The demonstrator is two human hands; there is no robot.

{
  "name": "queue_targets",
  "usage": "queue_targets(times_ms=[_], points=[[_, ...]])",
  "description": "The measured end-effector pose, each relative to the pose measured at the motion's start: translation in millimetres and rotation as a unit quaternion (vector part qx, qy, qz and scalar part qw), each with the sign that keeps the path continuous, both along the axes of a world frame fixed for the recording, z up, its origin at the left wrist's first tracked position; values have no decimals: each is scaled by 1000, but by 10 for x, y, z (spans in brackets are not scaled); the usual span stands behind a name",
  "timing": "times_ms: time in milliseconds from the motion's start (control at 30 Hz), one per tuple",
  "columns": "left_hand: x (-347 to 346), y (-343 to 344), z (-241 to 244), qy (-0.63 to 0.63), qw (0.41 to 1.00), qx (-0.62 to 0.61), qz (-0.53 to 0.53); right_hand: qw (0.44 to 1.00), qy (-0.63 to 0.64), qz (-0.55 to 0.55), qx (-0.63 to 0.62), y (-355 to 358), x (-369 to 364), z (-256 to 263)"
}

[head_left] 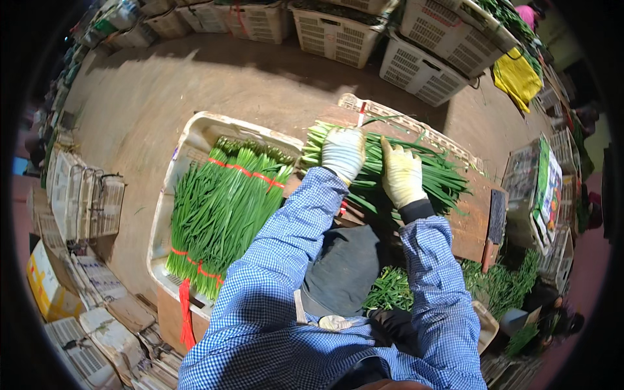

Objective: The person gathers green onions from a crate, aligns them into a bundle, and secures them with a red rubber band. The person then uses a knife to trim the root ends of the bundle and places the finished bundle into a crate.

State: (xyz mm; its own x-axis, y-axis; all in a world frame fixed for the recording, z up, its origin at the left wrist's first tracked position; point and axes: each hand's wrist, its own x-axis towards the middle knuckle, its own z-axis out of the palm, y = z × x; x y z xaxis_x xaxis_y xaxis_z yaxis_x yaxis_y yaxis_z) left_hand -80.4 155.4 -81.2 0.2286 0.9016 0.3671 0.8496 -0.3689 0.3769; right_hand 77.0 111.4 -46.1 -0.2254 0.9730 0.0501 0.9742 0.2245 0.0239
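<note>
A loose bundle of garlic chives [436, 178] lies across a wooden board [470, 222] in front of me, its pale stem ends to the left. My left hand [344, 152], in a white and yellow glove, is closed over the chives near the stem ends, beside a red tie. My right hand [402, 173], gloved too, rests on the leafy middle with its fingers partly bent; whether it grips any leaves I cannot tell. To the left, a white plastic crate [168, 195] holds chive bundles [224, 204] bound with red ties.
A dark-bladed tool [496, 217] with a wooden handle lies at the board's right end. Red ties [185, 312] hang by the crate's near side. Stacked plastic crates [336, 36] stand beyond, a yellow sack [517, 80] at upper right. Loose greens [390, 290] lie below the board.
</note>
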Motion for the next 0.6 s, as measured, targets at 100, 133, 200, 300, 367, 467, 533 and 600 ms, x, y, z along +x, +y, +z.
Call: queue_targets(times_ms=[100,133,200,300,367,467,533,600], points=[[4,11,-97,9,1000,19,3,986,148,20,-71,-79,243,289],[19,15,-89,3,1000,1,8,981,164,-5,-103,-84,307,443],[25,13,-119,-28,999,20,0,979,197,-26,49,-96,375,446],[4,27,-175,-32,999,35,4,921,321,16,223,-59,41,453],[21,15,-175,-30,998,47,4,921,316,20,225,-11,-187,241],[19,12,-183,-55,998,32,3,958,236,-34,161,97,-316,-231],[41,38,-50,-103,992,-68,27,972,184,-45,138,121,-290,-416],[7,147,167,-250,944,-201,75,972,195,-48,119,134,-276,-484]])
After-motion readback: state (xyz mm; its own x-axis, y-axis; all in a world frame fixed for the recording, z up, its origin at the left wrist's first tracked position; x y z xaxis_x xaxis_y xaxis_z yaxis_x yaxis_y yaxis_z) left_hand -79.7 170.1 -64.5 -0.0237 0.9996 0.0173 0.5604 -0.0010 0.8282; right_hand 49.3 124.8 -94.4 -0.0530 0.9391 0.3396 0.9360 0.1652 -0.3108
